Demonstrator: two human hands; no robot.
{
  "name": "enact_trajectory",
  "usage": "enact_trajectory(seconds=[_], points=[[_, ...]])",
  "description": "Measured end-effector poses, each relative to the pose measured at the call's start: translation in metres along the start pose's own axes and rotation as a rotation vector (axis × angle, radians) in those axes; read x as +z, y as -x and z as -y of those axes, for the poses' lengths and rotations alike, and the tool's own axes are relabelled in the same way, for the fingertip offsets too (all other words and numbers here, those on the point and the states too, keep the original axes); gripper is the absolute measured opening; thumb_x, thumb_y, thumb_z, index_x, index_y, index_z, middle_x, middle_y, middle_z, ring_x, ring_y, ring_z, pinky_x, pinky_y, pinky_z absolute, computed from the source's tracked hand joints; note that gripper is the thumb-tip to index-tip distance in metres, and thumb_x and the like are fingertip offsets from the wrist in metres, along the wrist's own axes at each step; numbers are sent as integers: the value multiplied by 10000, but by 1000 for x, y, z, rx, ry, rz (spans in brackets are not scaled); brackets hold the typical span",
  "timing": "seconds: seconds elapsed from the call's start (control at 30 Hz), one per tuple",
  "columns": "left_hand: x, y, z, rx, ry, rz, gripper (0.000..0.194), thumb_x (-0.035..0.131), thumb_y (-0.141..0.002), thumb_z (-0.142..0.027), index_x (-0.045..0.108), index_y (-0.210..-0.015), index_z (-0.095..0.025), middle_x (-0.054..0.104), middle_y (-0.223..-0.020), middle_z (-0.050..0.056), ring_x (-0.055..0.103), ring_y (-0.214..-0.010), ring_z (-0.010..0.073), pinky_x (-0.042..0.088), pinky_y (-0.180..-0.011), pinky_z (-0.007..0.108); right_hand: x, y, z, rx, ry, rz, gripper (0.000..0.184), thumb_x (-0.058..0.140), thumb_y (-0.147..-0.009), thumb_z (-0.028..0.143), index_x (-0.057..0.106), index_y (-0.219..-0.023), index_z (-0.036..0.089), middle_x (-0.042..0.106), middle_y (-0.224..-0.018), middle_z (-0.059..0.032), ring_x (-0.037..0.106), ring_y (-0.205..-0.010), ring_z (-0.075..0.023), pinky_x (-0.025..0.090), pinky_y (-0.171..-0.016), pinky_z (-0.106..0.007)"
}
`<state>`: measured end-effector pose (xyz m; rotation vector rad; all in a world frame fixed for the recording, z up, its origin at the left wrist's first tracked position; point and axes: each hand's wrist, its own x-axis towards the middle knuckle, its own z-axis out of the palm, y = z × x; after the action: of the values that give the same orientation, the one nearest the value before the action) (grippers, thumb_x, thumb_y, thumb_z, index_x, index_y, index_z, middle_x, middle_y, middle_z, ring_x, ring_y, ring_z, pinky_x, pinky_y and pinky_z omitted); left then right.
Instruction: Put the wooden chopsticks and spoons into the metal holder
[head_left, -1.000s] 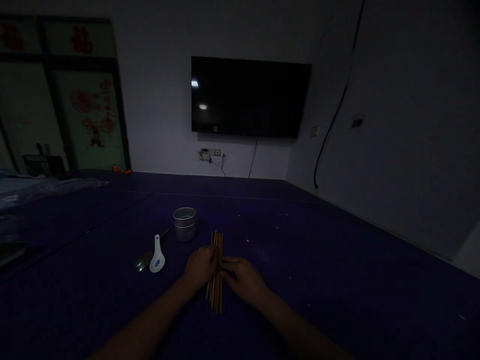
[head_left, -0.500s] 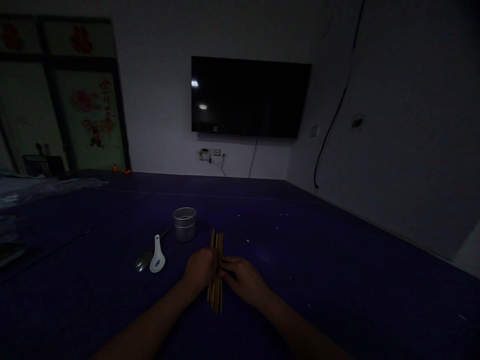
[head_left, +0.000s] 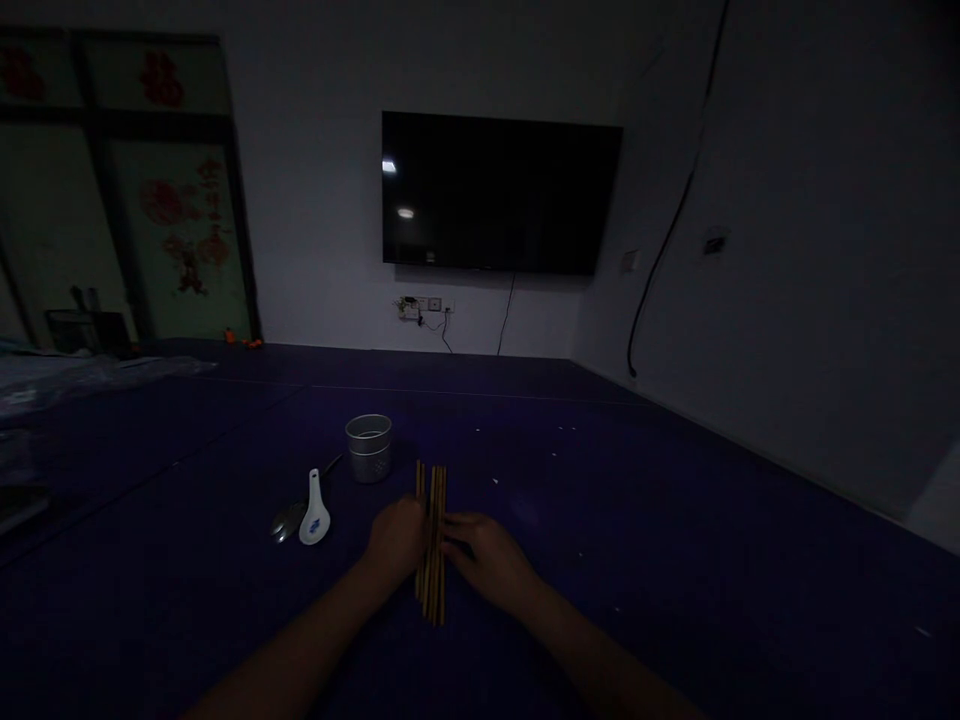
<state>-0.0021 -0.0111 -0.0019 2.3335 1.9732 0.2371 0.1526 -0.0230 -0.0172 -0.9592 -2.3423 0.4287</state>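
Note:
A bundle of several wooden chopsticks (head_left: 432, 490) lies on the dark blue surface (head_left: 637, 540), pointing away from me. My left hand (head_left: 397, 540) presses against the bundle's left side with fingers curled. My right hand (head_left: 484, 555) presses against its right side, fingers closed on the sticks. Both hands hold the bundle between them near its middle. The room is dim and finger detail is faint.
A small metal cup (head_left: 369, 447) stands just beyond the chopsticks, to the left. A white ceramic spoon (head_left: 314, 513) and a metal spoon (head_left: 287, 519) lie left of my hands. A dark television (head_left: 499, 192) hangs on the far wall.
The far tips of the chopsticks have shifted slightly left and lie more evenly together. Both hands stay at the bundle's sides.

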Motion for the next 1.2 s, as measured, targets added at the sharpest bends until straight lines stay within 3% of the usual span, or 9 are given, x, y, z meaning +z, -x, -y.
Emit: enact_trajectory(seconds=[0.57,0.9,1.2], points=[[3,2,0,136,-72,12,234,424,-872,-189,566,-1056,-156,664,-1031,150,660,-927,234,498,-748,307,1,0,0,28,29,22,284,491,-869,190,679,-1073,252,673,-1125,-42,612,-1046,-202,446,-930,-321],[1,2,-1,59,-22,-42,307,312,-937,-268,566,-1075,-163,664,-1011,127,655,-887,200,482,-727,285,1,1,-3,-13,34,11,298,497,-864,181,666,-1099,253,654,-1173,-40,606,-1056,-196,444,-936,-327],[2,-1,2,99,-57,-25,250,390,-903,-219,588,-1038,-151,640,-1065,128,629,-936,192,470,-763,269,-1,2,-1,-35,70,36,295,539,-854,238,642,-1130,247,641,-1178,-58,558,-1132,-221,418,-974,-351]])
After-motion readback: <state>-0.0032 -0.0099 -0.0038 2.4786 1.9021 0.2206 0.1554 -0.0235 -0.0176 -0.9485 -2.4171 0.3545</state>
